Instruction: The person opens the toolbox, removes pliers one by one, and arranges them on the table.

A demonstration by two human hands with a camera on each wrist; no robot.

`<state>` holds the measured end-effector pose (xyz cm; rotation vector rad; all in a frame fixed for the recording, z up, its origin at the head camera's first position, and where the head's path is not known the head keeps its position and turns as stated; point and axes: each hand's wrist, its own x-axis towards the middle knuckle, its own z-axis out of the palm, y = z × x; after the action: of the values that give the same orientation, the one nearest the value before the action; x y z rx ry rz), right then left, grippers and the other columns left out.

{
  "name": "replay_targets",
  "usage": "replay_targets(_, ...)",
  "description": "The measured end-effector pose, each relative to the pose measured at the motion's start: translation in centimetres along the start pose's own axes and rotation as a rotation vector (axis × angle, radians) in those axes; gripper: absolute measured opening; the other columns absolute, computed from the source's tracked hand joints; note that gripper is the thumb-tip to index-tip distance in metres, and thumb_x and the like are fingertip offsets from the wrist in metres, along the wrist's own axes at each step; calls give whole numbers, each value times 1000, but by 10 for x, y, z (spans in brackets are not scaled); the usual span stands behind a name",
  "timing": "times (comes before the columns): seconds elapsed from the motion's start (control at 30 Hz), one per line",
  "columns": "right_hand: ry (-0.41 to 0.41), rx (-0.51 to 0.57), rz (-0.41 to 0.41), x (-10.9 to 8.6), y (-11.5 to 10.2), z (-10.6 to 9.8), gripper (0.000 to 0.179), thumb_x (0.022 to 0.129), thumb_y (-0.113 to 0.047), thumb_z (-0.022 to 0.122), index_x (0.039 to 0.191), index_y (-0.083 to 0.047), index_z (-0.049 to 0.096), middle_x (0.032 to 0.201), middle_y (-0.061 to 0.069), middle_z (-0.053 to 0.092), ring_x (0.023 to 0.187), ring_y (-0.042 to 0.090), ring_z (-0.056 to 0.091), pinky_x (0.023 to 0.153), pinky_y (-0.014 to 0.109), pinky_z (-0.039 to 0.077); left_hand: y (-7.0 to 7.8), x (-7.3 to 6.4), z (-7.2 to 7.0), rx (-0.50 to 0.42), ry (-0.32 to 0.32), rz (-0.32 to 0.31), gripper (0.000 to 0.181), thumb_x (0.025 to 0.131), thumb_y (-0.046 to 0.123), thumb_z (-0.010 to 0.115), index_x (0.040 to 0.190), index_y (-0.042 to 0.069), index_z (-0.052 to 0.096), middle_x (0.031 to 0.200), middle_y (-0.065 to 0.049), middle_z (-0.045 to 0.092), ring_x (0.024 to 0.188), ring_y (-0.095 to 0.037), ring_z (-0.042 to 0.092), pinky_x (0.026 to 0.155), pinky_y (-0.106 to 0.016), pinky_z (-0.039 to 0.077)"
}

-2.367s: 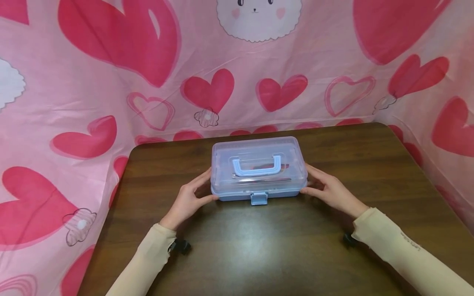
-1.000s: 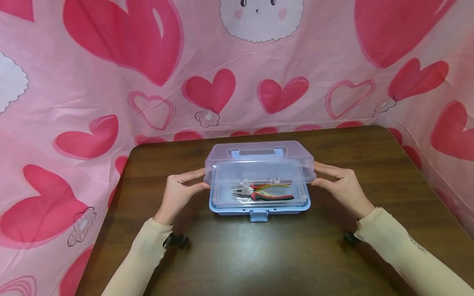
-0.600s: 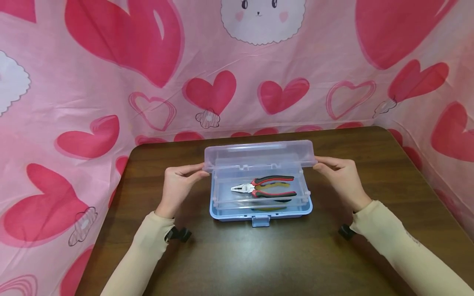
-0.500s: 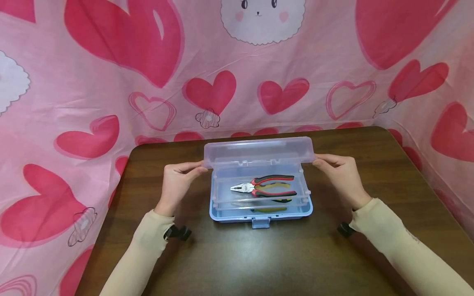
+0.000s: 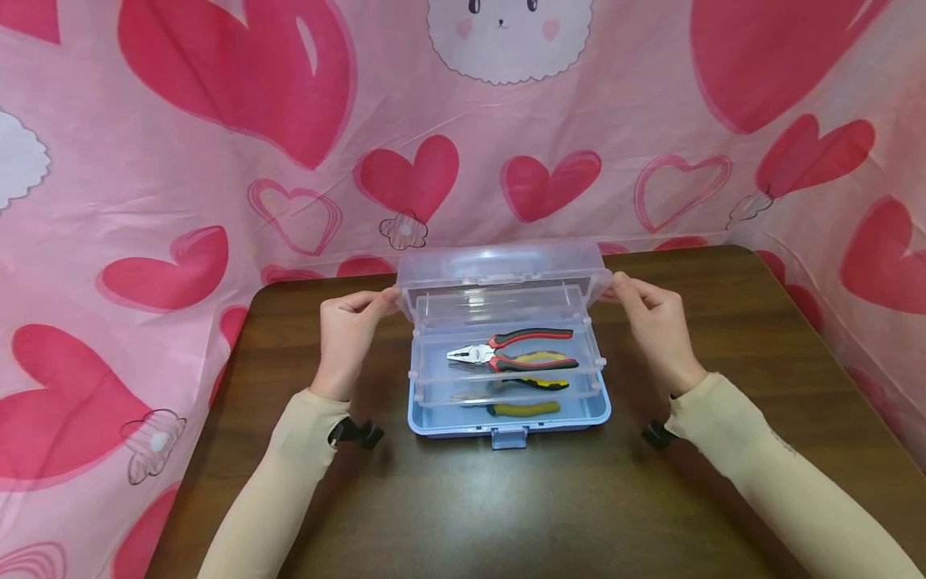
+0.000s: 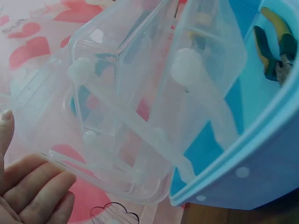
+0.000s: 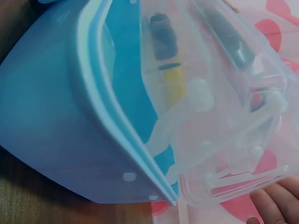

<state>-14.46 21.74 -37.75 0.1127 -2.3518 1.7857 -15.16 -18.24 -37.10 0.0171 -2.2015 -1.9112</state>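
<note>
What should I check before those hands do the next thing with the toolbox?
1. Both hands on the lid: ok, left hand and right hand hold its two ends.
2. Latch undone: ok, it is unhooked at the front.
3. Blue box sitting on the table: ok.
4. Red-and-black pliers inside: ok, they lie within the opened box.
5. Hands clear of the white arms: ok, both hands are at the lid's outside.
6. Lid stays up alone: cannot tell, because both hands are holding it.
</note>
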Motion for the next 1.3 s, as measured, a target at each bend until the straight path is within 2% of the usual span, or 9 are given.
replay_targets(0.13, -11, 31, -22, -3, 4, 2, 49, 110, -41, 49, 135, -3, 68, 120, 1, 76, 117, 17, 67, 117, 44, 41, -2, 4, 1, -5, 7, 3, 40, 90, 42, 82, 102, 4, 83, 97, -8, 81, 91, -18, 79, 111, -41, 50)
replay_targets(0.23, -24, 39, -33, -5, 8, 3, 49, 111, -43, 46, 137, -6, 65, 127, 2, 73, 121, 23, 62, 117, 48, 37, -4, 6, 2, -32, 9, 29, 42, 92, 40, 81, 106, 1, 82, 99, -9, 80, 90, -18, 79, 113, -42, 49)
replay_targets(0.37, -72, 49, -43, -5, 13, 2, 50, 112, -43, 43, 143, -9, 62, 138, 3, 68, 126, 24, 60, 116, 44, 39, -6, 9, 7, -106, 25, 57, 39, 95, 30, 79, 109, -6, 79, 98, -6, 81, 87, -16, 79, 104, -37, 55)
replay_targets(0.57, -216, 105, -5, 1, 20, -1, 53, 111, -49, 40, 157, -25, 48, 158, 2, 52, 139, 22, 54, 122, 63, 30, -10, 17, 13, -164, 51, 52, 38, 96, 26, 77, 111, -10, 76, 95, -3, 80, 85, -14, 79, 90, -33, 62)
replay_targets(0.67, -282, 130, -3, 3, 25, 1, 53, 112, -47, 39, 162, -30, 38, 164, 3, 43, 145, 28, 48, 122, 58, 32, -15, 19, 14, -161, 37, 39, 38, 99, 25, 74, 116, -8, 75, 101, -5, 80, 87, -12, 78, 91, -33, 62)
replay_targets(0.93, -365, 139, 13, 8, 34, 4, 60, 113, -46, 36, 165, -18, 32, 167, 10, 36, 148, 32, 43, 119, 36, 41, -40, 15, 8, -231, -125, 65, 40, 105, 9, 62, 143, -3, 60, 140, -20, 65, 115, -12, 70, 105, -46, 53)
replay_targets(1.07, -436, 162, 50, 10, 39, 3, 59, 113, -48, 32, 167, -26, 23, 169, 11, 32, 152, 35, 36, 117, 27, 41, -55, 13, 8, -224, -238, 70, 52, 105, 2, 58, 156, 7, 48, 153, -17, 54, 129, -19, 63, 101, -39, 56)
replay_targets(1.13, -464, 176, 81, 12, 43, 2, 59, 113, -50, 30, 168, -31, 20, 170, 9, 29, 155, 33, 32, 123, 34, 35, -60, 12, 9, -202, -277, 81, 57, 105, -1, 57, 159, 10, 42, 157, -15, 50, 136, -23, 58, 98, -32, 58)
replay_targets(1.3, -470, 195, 117, 16, 52, 3, 65, 112, -54, 26, 168, -22, 18, 172, 8, 25, 158, 32, 25, 127, 58, 18, -72, 15, 13, -166, -301, 113, 60, 103, -7, 57, 159, 5, 40, 159, -16, 47, 145, -32, 48, 106, -26, 51)
